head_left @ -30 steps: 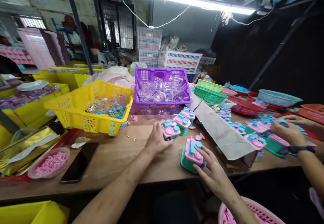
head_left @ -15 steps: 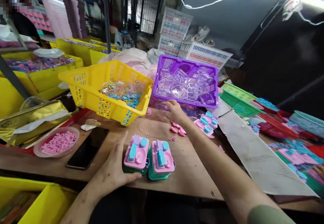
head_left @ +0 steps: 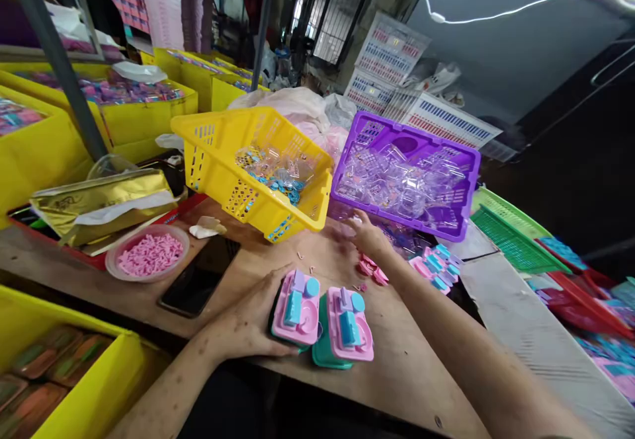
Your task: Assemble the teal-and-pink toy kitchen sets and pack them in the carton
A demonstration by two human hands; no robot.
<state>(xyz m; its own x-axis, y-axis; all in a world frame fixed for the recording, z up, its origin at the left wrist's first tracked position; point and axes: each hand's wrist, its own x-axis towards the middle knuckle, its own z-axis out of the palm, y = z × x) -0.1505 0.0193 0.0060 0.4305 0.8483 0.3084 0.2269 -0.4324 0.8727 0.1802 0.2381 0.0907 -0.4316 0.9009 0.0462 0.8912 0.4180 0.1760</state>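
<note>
My left hand (head_left: pixel 251 323) is wrapped around the left toy kitchen sink set (head_left: pixel 296 313), fingers behind and thumb along its near side. This set has a pink top with a round basin, a blue block, a blue disc and a lilac piece. A second toy sink set (head_left: pixel 344 330) on a green base stands close at its right. Farther off, my right hand (head_left: pixel 370 235) reaches to the near edge of the purple basket (head_left: pixel 407 217). Its fingers are curled together beside clear plastic; what they hold is too unclear to name. Pink parts (head_left: pixel 372 268) lie just below that wrist.
A yellow basket (head_left: pixel 253 194) with blue pieces stands left of the purple one. On the left lie a phone (head_left: pixel 201 277) and a tub (head_left: pixel 149 254) of small pink parts. Pink-and-blue tops (head_left: pixel 436 267) lie right of my right forearm, beside a cardboard sheet (head_left: pixel 526 320).
My left hand has closed further around the left sink set. My right hand's fingers have curled in near the purple basket. The whole view has shifted and tilted.
</note>
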